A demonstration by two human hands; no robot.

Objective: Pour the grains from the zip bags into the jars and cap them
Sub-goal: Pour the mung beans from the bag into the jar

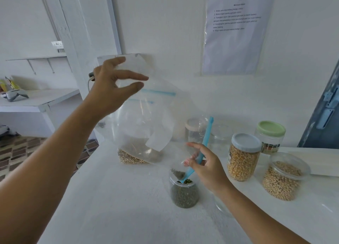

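Observation:
A clear zip bag hangs upside down over the white table. My left hand holds its raised bottom edge high. My right hand pinches the blue zip strip at the bag's mouth, just above an open jar. That small round jar is mostly full of dark green grains. A few grains sit in the bag's lower corner right over the jar's mouth. No cap for this jar is plainly visible.
A second bag with beige grains lies behind the raised bag. On the right stand a grey-lidded corn jar, a green-lidded jar and a jar of pale beans. Two empty-looking jars stand by the wall.

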